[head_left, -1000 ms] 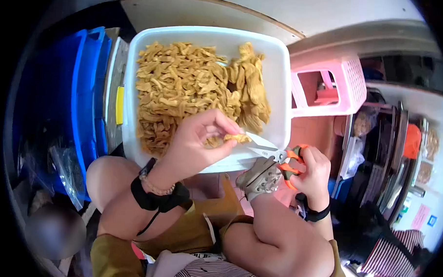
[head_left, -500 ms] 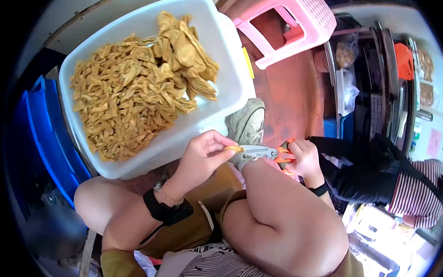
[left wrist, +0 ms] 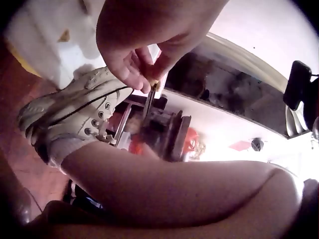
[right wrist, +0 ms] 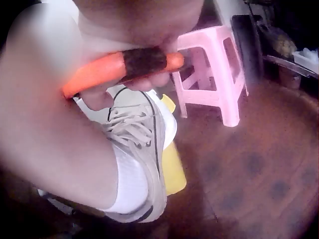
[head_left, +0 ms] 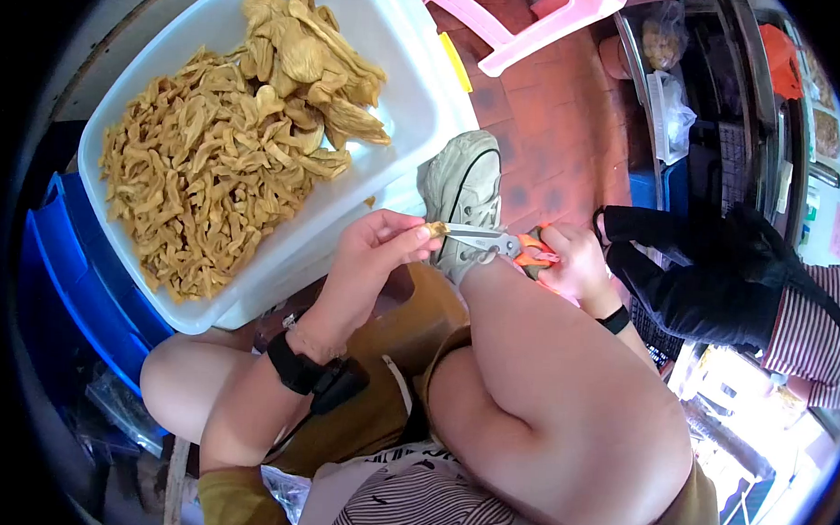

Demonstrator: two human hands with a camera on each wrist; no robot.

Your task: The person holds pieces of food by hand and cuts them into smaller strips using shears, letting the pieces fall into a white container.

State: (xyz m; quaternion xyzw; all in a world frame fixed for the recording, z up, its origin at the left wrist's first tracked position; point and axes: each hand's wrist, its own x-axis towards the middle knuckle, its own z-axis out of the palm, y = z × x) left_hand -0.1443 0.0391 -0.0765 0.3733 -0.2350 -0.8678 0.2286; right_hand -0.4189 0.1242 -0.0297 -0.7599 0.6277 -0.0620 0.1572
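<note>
My left hand [head_left: 369, 265] pinches a small yellow-brown piece [head_left: 436, 229] between thumb and fingertips. Scissors [head_left: 481, 237] with orange handles [right wrist: 102, 71] are gripped in my right hand [head_left: 575, 261], their blade tips touching that piece. In the left wrist view the left hand [left wrist: 144, 45] holds the piece at the end of the blades [left wrist: 149, 104]. A white tub [head_left: 403, 95] beyond the left hand bears many cut strips [head_left: 201, 162] and, at its far side, larger uncut pieces [head_left: 302, 50].
A shoe [head_left: 464, 185] and a raised leg [head_left: 555, 378] lie close below the scissors. Pink stool [head_left: 539, 31] stands on the red floor. Blue crates [head_left: 105, 270] sit left of the tub. Another person [head_left: 715, 282] and shelves [head_left: 713, 88] are at the right.
The view has swung, so the tub sits farther left and more tilted. Both hands have moved away from over the tub's edge to above the shoe. The blades, spread apart earlier, look nearer together.
</note>
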